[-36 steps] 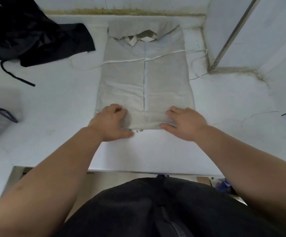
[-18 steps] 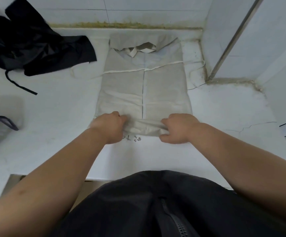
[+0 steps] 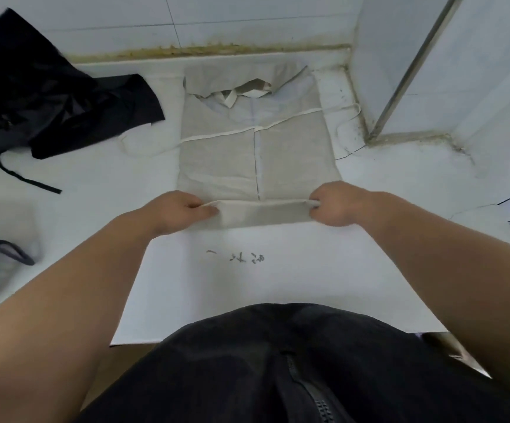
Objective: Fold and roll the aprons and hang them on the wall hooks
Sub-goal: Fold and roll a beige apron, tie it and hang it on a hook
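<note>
Item: grey apron (image 3: 256, 160), laid flat on the white tabletop (image 3: 278, 285) and folded lengthwise into a narrow panel, both side flaps being met along a centre line. The bib end is set toward the tiled wall and the hem end toward the person, presumably so that rolling can be begun from the near side. The near edge (image 3: 262, 212) is turned over into a first low roll. Left hand (image 3: 174, 210): curled, with one end of the roll pinched between thumb and fingers. Right hand (image 3: 336, 204): curled likewise, with the opposite end pinched. Both ends are judged to be held so that the roll can be formed even and tight across the width. White waist tie (image 3: 217, 136): laid across the panel, loose ends trailing to either side, probably left free for hanging. Black apron (image 3: 49, 99): heaped at the far left, well apart, judged unfolded. Wall hooks are not shown.
</note>
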